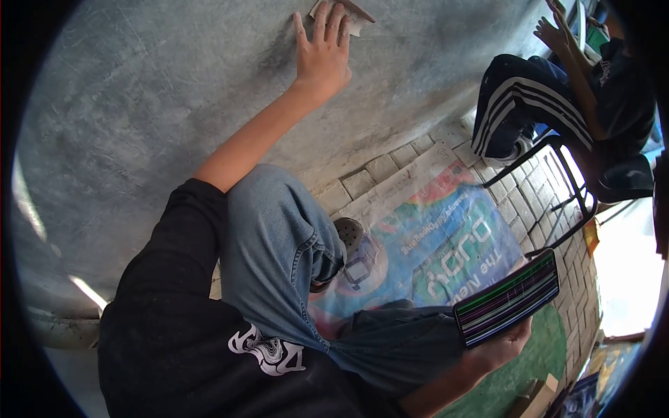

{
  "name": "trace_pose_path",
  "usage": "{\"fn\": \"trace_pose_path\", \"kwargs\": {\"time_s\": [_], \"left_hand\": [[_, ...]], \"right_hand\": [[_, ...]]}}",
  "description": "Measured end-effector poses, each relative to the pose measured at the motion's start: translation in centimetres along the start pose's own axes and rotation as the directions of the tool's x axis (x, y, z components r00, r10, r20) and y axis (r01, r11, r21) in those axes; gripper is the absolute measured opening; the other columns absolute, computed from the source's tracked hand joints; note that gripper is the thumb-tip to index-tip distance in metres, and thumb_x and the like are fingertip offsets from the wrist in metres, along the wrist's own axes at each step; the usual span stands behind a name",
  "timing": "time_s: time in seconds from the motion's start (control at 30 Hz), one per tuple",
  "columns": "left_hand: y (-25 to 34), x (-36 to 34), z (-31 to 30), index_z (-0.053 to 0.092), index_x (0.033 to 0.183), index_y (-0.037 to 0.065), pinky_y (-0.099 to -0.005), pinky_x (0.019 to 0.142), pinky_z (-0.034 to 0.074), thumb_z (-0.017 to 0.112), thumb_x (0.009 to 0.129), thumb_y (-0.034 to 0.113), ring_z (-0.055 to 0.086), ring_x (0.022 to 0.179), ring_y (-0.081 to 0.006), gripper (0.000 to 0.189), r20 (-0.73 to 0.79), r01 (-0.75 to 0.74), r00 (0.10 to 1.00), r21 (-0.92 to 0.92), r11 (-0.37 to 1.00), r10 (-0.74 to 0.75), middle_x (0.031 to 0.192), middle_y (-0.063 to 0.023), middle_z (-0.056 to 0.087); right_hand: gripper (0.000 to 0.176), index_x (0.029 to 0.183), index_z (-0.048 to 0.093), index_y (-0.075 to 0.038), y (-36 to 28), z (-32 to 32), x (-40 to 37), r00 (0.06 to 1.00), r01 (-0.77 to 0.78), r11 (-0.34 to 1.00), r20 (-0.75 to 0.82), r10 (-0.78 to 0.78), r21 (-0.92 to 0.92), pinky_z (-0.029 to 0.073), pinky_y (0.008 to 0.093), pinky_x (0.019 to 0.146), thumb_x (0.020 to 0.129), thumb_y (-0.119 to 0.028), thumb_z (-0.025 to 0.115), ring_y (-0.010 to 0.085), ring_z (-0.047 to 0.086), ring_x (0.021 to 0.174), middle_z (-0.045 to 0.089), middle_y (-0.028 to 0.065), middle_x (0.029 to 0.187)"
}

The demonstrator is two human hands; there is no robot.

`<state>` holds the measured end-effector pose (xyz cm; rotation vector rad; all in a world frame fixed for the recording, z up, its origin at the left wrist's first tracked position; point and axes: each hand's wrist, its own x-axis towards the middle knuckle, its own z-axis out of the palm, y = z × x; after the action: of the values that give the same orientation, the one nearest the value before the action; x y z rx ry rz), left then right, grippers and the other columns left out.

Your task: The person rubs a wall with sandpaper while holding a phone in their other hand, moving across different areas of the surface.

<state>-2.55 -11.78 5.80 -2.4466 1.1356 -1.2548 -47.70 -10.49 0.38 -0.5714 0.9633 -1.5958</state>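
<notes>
Up at the grey wall [167, 104], my left hand [324, 63] lies with its fingers spread over a small brownish folded piece of paper or similar sheet [357, 15]. The fingers press it flat rather than wrap round it; part of it is hidden beneath them. At the lower right, my right hand [505, 345] is wrapped round a phone [507, 298], holding it tilted from behind and below. The phone's screen shows coloured stripes. Its fingers are mostly hidden behind the phone.
My bent jeans-clad legs [268, 230] are above a printed banner [446, 237] on the paved floor [575, 279]. Another person [620, 104] sits at the upper right beside a black metal frame [582, 202]. A cardboard piece [533, 400] lies at the bottom right on a green surface [547, 348].
</notes>
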Motion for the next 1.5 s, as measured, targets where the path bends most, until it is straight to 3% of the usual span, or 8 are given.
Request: {"fn": "trace_pose_path", "kwargs": {"time_s": [0.2, 0.57, 0.63, 1.0, 1.2, 1.4, 1.47, 1.5], "left_hand": [[-0.4, -0.6, -2.1, 0.027, 0.141, -0.003, -0.0634, 0.108, 0.005, 0.063, 0.080, 0.037, 0.003, 0.140, -0.0373, 0.081, 0.002, -0.034, 0.999, -0.130, 0.991, 0.034, 0.150, -0.0200, 0.013], [-0.6, -0.5, -2.3, 0.027, 0.141, -0.004, -0.0629, 0.109, 0.002, 0.064, 0.080, 0.036, 0.004, 0.141, -0.0361, 0.082, 0.044, -0.031, 0.998, -0.160, 0.987, 0.038, 0.150, -0.0190, 0.014], [-0.6, -0.6, -2.1, 0.027, 0.141, -0.004, -0.0627, 0.110, 0.002, 0.064, 0.079, 0.036, 0.004, 0.141, -0.0359, 0.083, 0.025, -0.039, 0.999, -0.170, 0.985, 0.044, 0.150, -0.0187, 0.014], [-0.8, -0.7, -1.7, 0.028, 0.141, -0.003, -0.0621, 0.110, 0.002, 0.065, 0.078, 0.037, 0.005, 0.141, -0.0346, 0.084, -0.019, -0.048, 0.999, -0.179, 0.983, 0.046, 0.150, -0.0176, 0.016], [-0.7, -0.6, -1.3, 0.029, 0.141, 0.000, -0.0611, 0.111, 0.003, 0.066, 0.078, 0.036, 0.004, 0.141, -0.0328, 0.082, -0.040, -0.042, 0.999, -0.196, 0.980, 0.035, 0.151, -0.0160, 0.016], [-0.6, -0.5, -1.5, 0.028, 0.142, 0.001, -0.0603, 0.111, 0.003, 0.067, 0.077, 0.036, 0.004, 0.141, -0.0325, 0.083, 0.009, -0.022, 1.000, -0.157, 0.987, 0.024, 0.151, -0.0153, 0.016], [-0.6, -0.5, -1.3, 0.027, 0.142, 0.001, -0.0601, 0.111, 0.003, 0.066, 0.077, 0.035, 0.003, 0.141, -0.0326, 0.083, -0.008, -0.015, 1.000, -0.163, 0.987, 0.014, 0.151, -0.0154, 0.016], [-0.6, -0.5, -1.5, 0.027, 0.142, 0.001, -0.0601, 0.111, 0.003, 0.066, 0.077, 0.035, 0.003, 0.141, -0.0326, 0.083, -0.008, -0.016, 1.000, -0.161, 0.987, 0.015, 0.151, -0.0154, 0.016]], "right_hand": [[0.039, 0.126, 0.046, 0.003, -1.3, -2.8, -2.2, 0.980, 0.200, 0.947, 0.043, -0.196, -0.253, 0.052, 0.0320, 0.085, 0.099, -0.023, 0.034, 0.0197, 0.059, 0.097, 0.057, 0.0100, 0.112], [0.041, 0.126, 0.044, 0.004, -0.2, -5.4, -3.8, 0.994, 0.102, 0.967, 0.063, -0.090, -0.233, 0.051, 0.0319, 0.084, 0.099, -0.024, 0.032, 0.0205, 0.058, 0.099, 0.055, 0.0122, 0.112], [0.040, 0.125, 0.045, 0.004, -0.1, -4.6, -5.0, 0.983, 0.134, 0.882, -0.051, -0.175, -0.453, 0.052, 0.0307, 0.083, 0.098, -0.022, 0.033, 0.0188, 0.057, 0.099, 0.055, 0.0112, 0.110], [0.038, 0.120, 0.049, 0.005, -0.1, -7.3, -4.3, 0.997, 0.066, 0.895, -0.004, -0.076, -0.441, 0.051, 0.0282, 0.079, 0.098, -0.020, 0.031, 0.0162, 0.058, 0.092, 0.055, 0.0091, 0.103], [0.036, 0.124, 0.044, 0.002, 0.0, -6.5, -3.9, 0.964, 0.206, 0.880, -0.067, -0.258, -0.429, 0.048, 0.0302, 0.084, 0.097, -0.019, 0.034, 0.0192, 0.054, 0.101, 0.050, 0.0127, 0.118], [0.037, 0.128, 0.047, -0.006, -0.9, -6.1, -4.9, 0.925, 0.326, 0.604, 0.113, -0.363, -0.727, 0.036, 0.0408, 0.101, 0.096, -0.023, 0.036, 0.0243, 0.046, 0.119, 0.042, 0.0139, 0.135], [0.044, 0.125, 0.053, -0.008, -0.9, -7.1, -4.3, 0.839, 0.484, 0.232, 0.372, -0.397, -0.844, 0.036, 0.0464, 0.102, 0.095, -0.030, 0.030, 0.0281, 0.039, 0.128, 0.039, 0.0149, 0.139], [0.044, 0.125, 0.053, -0.008, -1.0, -7.3, -4.2, 0.840, 0.483, 0.234, 0.371, -0.396, -0.844, 0.036, 0.0464, 0.102, 0.095, -0.030, 0.030, 0.0281, 0.039, 0.128, 0.039, 0.0149, 0.139]]}}
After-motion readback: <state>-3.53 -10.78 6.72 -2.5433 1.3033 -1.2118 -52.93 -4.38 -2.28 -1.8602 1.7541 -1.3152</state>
